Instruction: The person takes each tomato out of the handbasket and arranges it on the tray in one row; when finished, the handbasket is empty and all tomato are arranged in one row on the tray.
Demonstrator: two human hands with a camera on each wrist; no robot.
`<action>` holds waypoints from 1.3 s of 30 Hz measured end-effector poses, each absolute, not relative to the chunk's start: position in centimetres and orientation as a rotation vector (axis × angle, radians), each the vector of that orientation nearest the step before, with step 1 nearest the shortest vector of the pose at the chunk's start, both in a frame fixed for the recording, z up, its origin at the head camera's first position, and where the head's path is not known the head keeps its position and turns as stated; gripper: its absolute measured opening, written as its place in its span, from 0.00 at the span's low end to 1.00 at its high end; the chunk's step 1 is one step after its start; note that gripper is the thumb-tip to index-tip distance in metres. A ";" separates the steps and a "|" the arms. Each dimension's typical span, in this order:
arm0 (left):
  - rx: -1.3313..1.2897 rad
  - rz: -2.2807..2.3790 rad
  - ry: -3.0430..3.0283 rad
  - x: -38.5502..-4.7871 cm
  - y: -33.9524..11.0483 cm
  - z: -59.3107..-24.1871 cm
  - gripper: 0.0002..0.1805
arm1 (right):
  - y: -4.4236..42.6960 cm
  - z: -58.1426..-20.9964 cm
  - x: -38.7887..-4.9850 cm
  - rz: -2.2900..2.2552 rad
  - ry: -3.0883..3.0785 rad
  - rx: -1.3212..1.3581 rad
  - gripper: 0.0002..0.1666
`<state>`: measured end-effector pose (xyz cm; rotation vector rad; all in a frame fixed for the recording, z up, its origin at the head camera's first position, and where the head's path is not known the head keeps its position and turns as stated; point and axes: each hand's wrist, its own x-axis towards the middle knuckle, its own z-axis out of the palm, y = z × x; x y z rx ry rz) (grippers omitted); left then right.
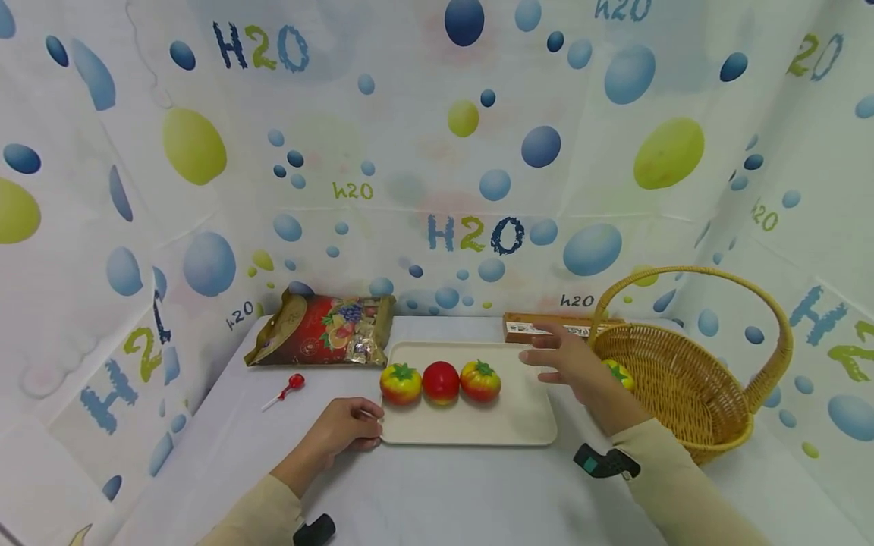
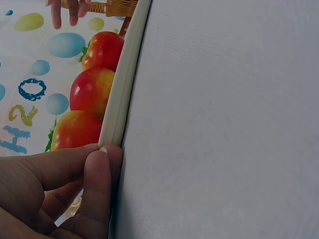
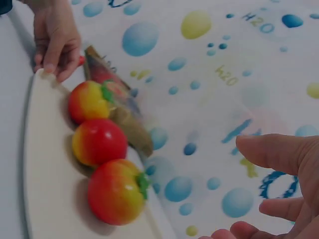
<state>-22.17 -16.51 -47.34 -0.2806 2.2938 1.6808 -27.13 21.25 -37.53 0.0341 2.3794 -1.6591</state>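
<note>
My left hand (image 1: 346,431) pinches the left front corner of a cream tray (image 1: 471,429) between thumb and fingers; the left wrist view shows the thumb (image 2: 97,174) against its rim. On the tray's left half, three red-and-yellow tomato-like fruits stand in a row: a left one (image 1: 400,384), a middle one (image 1: 441,383) with no green leaves showing in the head view, and a right one (image 1: 481,381). My right hand (image 1: 563,358) hangs over the tray's right edge beside a wicker basket (image 1: 683,379), fingers spread, holding nothing. Another such fruit (image 1: 620,374) shows in the basket, partly behind the right forearm.
Behind the tray's left side lies a gold and red candy bag (image 1: 328,330). A red lollipop (image 1: 292,384) with a white stick is in front of it. A long brown box (image 1: 522,327) lies at the back, partly behind the right hand. The basket's tall handle (image 1: 690,271) arches upward.
</note>
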 end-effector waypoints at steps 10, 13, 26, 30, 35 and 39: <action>-0.272 1.680 2.292 -22.2 -16.7 -47.4 0.12 | 27.6 -33.0 -25.8 -1.811 2.302 -0.071 0.53; -0.258 1.679 2.296 -22.2 -16.7 -47.4 0.12 | 30.3 -31.8 -25.7 -1.907 2.254 -0.097 0.51; -0.268 1.700 2.282 -22.1 -16.6 -47.5 0.11 | 41.1 -29.5 -27.2 -1.938 2.269 -0.172 0.24; -0.275 1.696 2.291 -22.1 -16.6 -47.6 0.11 | 42.9 -29.9 -27.8 -1.895 2.304 -0.207 0.24; -0.268 1.679 2.303 -22.2 -16.7 -47.5 0.12 | 43.8 -31.1 -28.7 -1.768 2.360 -0.171 0.23; -0.268 1.673 2.306 -22.3 -16.7 -47.5 0.13 | 43.8 -32.5 -29.4 -1.629 2.408 -0.139 0.23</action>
